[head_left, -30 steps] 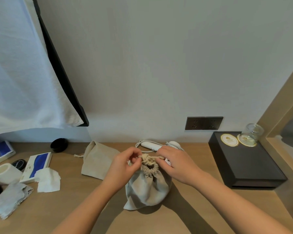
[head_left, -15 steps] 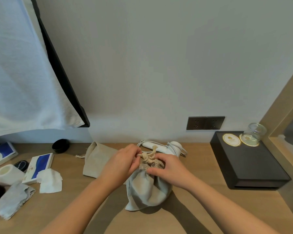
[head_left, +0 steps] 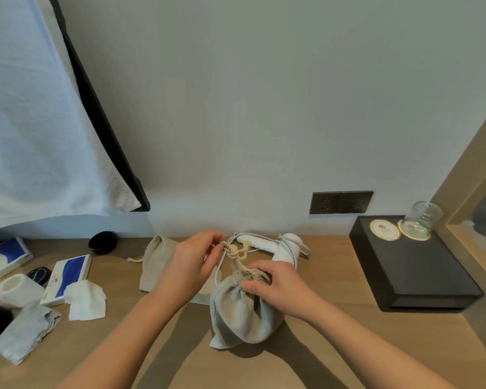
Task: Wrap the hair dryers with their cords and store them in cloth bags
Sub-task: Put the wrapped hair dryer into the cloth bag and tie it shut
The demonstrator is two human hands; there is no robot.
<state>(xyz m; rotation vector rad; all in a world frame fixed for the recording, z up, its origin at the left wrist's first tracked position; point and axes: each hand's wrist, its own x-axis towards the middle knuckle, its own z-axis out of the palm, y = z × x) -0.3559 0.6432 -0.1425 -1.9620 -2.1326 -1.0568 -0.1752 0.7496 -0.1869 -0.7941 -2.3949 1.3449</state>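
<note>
A filled grey cloth bag point(head_left: 242, 315) stands on the wooden desk point(head_left: 320, 346), its neck gathered tight. My right hand point(head_left: 278, 284) grips the puckered neck of that bag. My left hand point(head_left: 192, 262) pinches the cream drawstring point(head_left: 235, 252), which runs taut from the neck up and left. Behind the bag lies a white hair dryer point(head_left: 272, 245) with its grey cord looped around it. A second, flat cloth bag point(head_left: 155, 262) lies to the left, partly under my left hand.
A black box point(head_left: 415, 273) with two round coasters and a glass jar point(head_left: 422, 220) stands at the right. On the left lie blue-and-white boxes point(head_left: 68, 273), a paper roll point(head_left: 14, 289), tissues point(head_left: 86, 300), a grey cloth point(head_left: 26, 329) and a black dish point(head_left: 103, 242). A wall socket point(head_left: 341, 202) sits behind.
My right hand has dropped from the cord to the bag's neck. My left hand has pulled the drawstring up and left, and the neck has closed tighter.
</note>
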